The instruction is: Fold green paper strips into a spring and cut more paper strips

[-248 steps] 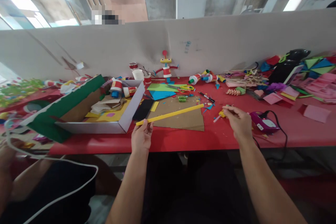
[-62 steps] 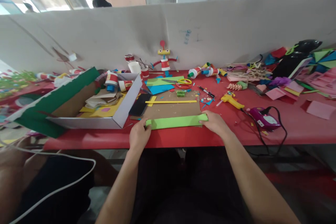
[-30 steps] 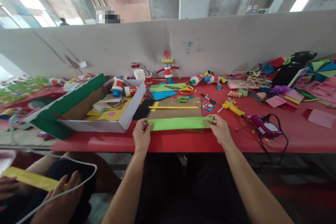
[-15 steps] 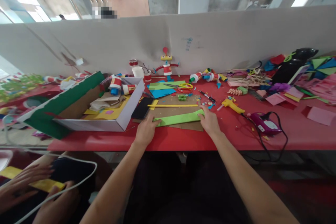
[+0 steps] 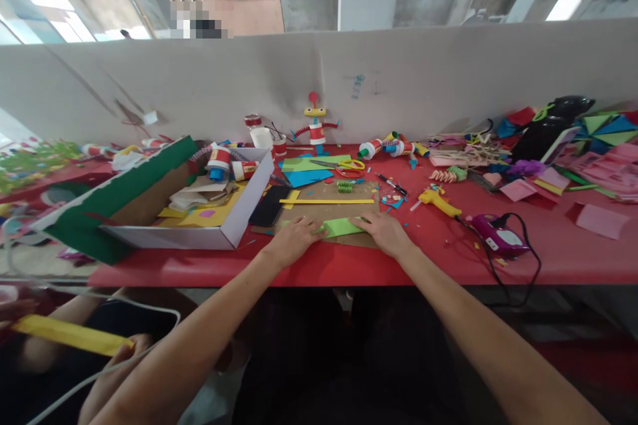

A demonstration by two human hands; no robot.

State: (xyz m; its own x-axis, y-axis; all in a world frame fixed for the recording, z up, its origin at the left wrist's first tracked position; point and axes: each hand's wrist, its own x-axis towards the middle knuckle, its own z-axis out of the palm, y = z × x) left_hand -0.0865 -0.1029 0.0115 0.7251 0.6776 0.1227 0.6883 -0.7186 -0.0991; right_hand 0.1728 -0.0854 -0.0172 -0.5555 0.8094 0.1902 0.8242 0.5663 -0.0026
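Note:
A light green paper strip (image 5: 341, 226) lies folded short on a brown cardboard sheet (image 5: 319, 210) at the near edge of the red table (image 5: 433, 255). My left hand (image 5: 295, 240) presses flat on the strip's left end, fingers stretched out. My right hand (image 5: 381, 231) lies flat on its right end, fingers also spread. Only the middle of the green paper shows between my hands. A yellow paper strip (image 5: 326, 201) lies on the cardboard just beyond.
A white box with a green lid (image 5: 149, 202) holds paper at left, a black phone (image 5: 268, 206) beside it. Scissors (image 5: 349, 165), a yellow glue gun (image 5: 438, 202) and a purple tool with cord (image 5: 496, 239) lie right. Another person's hand (image 5: 124, 352) holds a yellow strip at lower left.
My hands have come together over the green strip, which now shows much shorter, folded over. Both hands went from pinching its ends to pressing flat on it.

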